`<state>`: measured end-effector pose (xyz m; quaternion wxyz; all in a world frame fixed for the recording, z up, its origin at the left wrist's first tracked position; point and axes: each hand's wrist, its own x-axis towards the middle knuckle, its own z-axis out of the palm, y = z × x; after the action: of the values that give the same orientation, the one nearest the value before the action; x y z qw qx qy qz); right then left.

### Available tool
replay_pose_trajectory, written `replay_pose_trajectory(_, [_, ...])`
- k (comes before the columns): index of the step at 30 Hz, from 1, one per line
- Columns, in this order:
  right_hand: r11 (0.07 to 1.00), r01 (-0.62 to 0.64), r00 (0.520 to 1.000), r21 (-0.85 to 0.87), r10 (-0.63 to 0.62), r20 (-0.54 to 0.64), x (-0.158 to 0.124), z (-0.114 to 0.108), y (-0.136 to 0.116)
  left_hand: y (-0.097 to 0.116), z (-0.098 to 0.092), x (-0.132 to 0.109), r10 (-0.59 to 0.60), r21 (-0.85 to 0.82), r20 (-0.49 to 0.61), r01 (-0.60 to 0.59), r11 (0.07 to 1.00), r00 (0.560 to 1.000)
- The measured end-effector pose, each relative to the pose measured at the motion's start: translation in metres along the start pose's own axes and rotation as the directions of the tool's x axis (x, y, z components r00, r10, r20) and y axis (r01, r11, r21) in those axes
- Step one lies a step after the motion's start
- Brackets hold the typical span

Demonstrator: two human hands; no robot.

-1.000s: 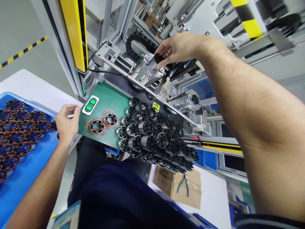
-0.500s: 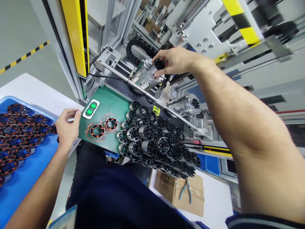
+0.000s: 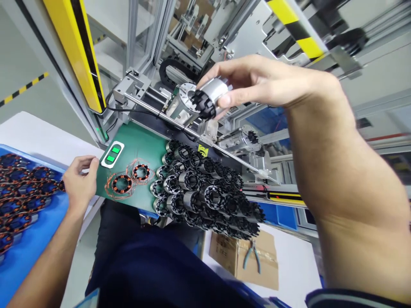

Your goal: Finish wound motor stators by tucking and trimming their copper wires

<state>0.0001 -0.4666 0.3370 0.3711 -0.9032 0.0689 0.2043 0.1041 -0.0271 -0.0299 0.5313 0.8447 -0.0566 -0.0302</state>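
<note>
Between the thumb and fingers of my right hand (image 3: pixel 253 81) is a stator core (image 3: pixel 214 92), a bare metal ring with black toothed end pieces. It is tilted in front of a round metal fixture (image 3: pixel 188 96) and partly hides it. My left hand (image 3: pixel 79 179) rests at the left edge of the green mat (image 3: pixel 135 137), its fingers loosely curled with a gap to the thumb and nothing in them. Beside it is a white panel (image 3: pixel 112 155) with two green lights. Two copper-wound stators (image 3: pixel 122 184) with loose wire ends lie on the mat.
Stacked unwound stator cores (image 3: pixel 192 179) cover the mat's right part. A second fixture (image 3: pixel 239 139) carries a black-toothed core behind a metal rod (image 3: pixel 154 112). At left, a blue tray (image 3: pixel 48 239) holds wound stators. Pliers (image 3: pixel 252 256) lie on a cardboard box (image 3: pixel 269 265).
My right hand has turned and come nearer the camera, so the stator core's metal side now shows. The view has shifted slightly. My left hand stays by the mat's edge.
</note>
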Motion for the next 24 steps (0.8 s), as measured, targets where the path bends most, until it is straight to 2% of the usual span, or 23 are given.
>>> replay_pose_trajectory(3, [0.989, 0.092, 0.989, 0.116, -0.105, 0.106, -0.020, 0.014, -0.018, 0.000, 0.000, 0.002, 0.011, 0.006, -0.001, -0.011, 1.000, 1.000])
replay_pose_trajectory(7, [0.981, 0.106, 0.980, 0.162, -0.132, 0.152, -0.038, 0.025, -0.035, 0.000, 0.002, 0.006, 0.017, 0.009, -0.001, -0.017, 1.000, 1.000])
replay_pose_trajectory(9, [0.978, 0.095, 0.977, 0.187, -0.127, 0.170, -0.044, 0.028, -0.038, -0.001, 0.002, 0.007, 0.014, 0.005, -0.002, -0.014, 1.000, 1.000])
replay_pose_trajectory(13, [0.949, 0.168, 0.952, 0.267, -0.227, 0.208, -0.053, 0.033, -0.037, -0.002, 0.002, 0.009, 0.012, -0.006, 0.000, -0.012, 1.000, 1.000])
replay_pose_trajectory(16, [0.950, 0.176, 0.946, 0.257, -0.235, 0.224, -0.059, 0.033, -0.037, -0.003, 0.003, 0.009, 0.015, -0.011, 0.006, -0.015, 1.000, 1.000])
replay_pose_trajectory(20, [0.950, 0.220, 0.952, 0.224, -0.259, 0.164, -0.052, 0.021, -0.026, -0.001, 0.004, 0.009, 0.019, -0.012, -0.002, -0.019, 1.000, 1.000])
replay_pose_trajectory(22, [0.967, 0.188, 0.979, 0.172, -0.199, 0.053, -0.038, 0.010, -0.012, 0.001, 0.004, 0.008, 0.024, -0.016, -0.001, -0.024, 1.000, 1.000])
replay_pose_trajectory(24, [0.997, 0.072, 0.988, 0.034, -0.067, -0.137, -0.017, -0.001, 0.007, 0.002, 0.004, 0.008, 0.024, -0.019, 0.001, -0.024, 1.000, 1.000])
